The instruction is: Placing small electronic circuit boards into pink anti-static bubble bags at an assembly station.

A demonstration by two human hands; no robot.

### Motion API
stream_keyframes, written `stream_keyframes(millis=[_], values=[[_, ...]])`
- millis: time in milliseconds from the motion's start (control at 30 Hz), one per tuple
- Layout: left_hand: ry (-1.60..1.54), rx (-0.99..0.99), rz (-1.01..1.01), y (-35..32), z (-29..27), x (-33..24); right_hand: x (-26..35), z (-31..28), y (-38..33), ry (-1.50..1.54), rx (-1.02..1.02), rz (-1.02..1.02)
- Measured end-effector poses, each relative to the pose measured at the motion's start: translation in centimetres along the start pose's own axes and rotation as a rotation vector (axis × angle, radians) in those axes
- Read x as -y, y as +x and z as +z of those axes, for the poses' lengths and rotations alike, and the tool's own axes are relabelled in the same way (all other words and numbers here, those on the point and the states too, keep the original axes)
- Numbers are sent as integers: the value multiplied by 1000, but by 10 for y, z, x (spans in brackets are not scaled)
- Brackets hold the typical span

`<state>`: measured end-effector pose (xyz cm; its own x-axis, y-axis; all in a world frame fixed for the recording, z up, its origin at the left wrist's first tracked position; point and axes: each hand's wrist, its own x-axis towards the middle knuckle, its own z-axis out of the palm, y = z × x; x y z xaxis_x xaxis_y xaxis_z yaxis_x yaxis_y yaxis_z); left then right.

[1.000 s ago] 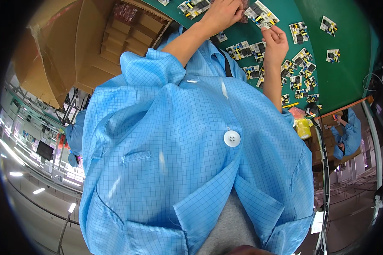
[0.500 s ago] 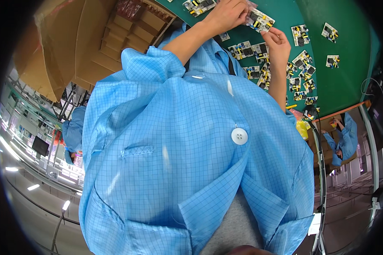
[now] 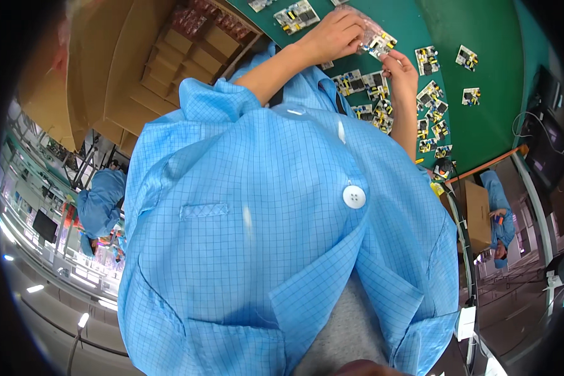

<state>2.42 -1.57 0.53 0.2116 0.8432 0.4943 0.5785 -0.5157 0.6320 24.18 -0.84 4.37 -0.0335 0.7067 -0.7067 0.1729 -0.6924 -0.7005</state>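
Note:
At the top of the view, my left hand (image 3: 333,35) pinches a clear pinkish plastic bag (image 3: 371,26). My right hand (image 3: 401,70) grips the near corner of a small circuit board (image 3: 381,44) between thumb and fingers. Part of the board lies inside the bag, and its near end with yellow and white parts sticks out of it. Both are held above the green table mat (image 3: 413,25). How far the far end of the board reaches is hidden by the bag and my left fingers.
Several loose circuit boards (image 3: 427,61) lie on the mat around my right arm, more (image 3: 296,17) near my left hand. At left stands a large cardboard box (image 3: 182,53) with dividers and pink bags. People in blue (image 3: 100,203) are at both sides; a dark screen (image 3: 554,150) is at right.
The bag now covers more of the board, and less of the board shows bare between my hands. My right hand has shifted slightly left and down in view, as has the whole scene.

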Motion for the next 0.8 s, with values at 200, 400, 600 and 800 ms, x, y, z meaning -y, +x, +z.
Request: stream_keyframes(millis=[200, 400, 600, 800], values=[[-203, 87, -167, -17, -3, 12, -7, 35, -6, -17, -87, -6], [-202, 89, -188, -28, -2, 4, -31, 46, 2, 78, -127, 11], [-85, 187, -360, -38, 4, 5, -37, 44, -8, 76, -117, -56], [-23, 269, -303, -29, 1, -3, -33, 40, -20, -13, -111, -91]])
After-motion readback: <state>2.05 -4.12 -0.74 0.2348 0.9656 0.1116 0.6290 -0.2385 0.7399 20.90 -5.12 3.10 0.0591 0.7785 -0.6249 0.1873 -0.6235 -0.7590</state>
